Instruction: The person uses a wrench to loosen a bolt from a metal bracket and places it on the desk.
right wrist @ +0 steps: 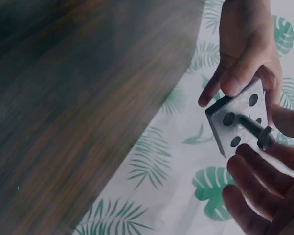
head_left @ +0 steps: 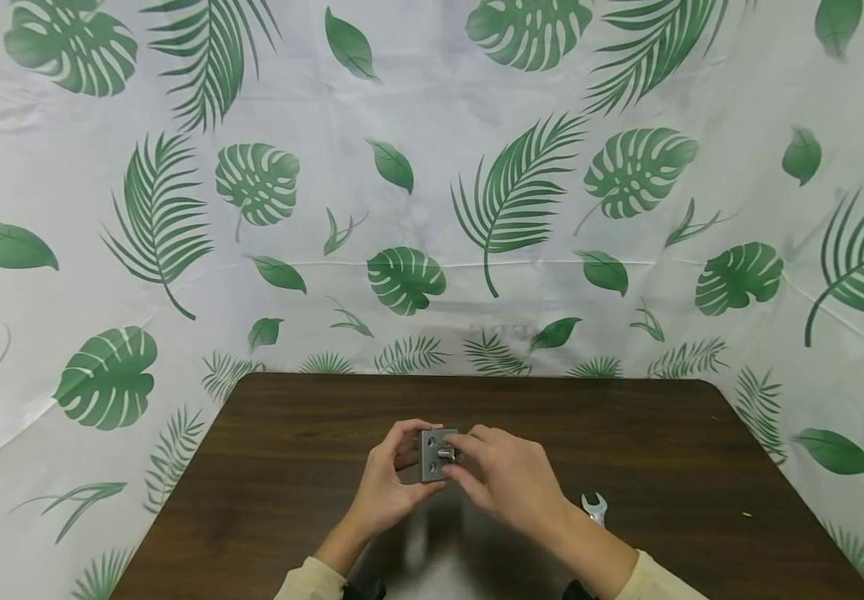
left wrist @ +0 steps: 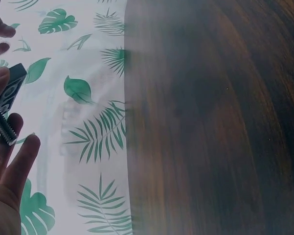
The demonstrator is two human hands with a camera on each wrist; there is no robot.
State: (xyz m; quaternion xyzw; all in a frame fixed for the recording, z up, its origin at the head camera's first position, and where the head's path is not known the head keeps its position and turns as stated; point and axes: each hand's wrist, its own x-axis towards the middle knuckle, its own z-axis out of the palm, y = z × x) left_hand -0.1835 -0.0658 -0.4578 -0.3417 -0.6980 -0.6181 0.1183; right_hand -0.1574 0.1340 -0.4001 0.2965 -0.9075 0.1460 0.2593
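Note:
A square grey metal plate [head_left: 432, 468] with several round holes is held up over the table by my left hand [head_left: 385, 487]. In the right wrist view, the left thumb lies along the edge of the plate [right wrist: 242, 105]. A bolt [right wrist: 252, 125] sticks out from the plate's face, its head outward. My right hand [head_left: 514, 479] pinches around the bolt's outer end with thumb and finger. At the left wrist view's edge, the plate [left wrist: 14, 88] is seen obliquely, with a ridged dark piece below it whose kind I cannot tell.
An open-ended wrench [head_left: 595, 507] lies on the dark wooden table [head_left: 289, 467], beside the right forearm and partly hidden by it. A white cloth [head_left: 417, 217] with green leaf prints hangs behind and around the table. A small yellowish speck lies at the right.

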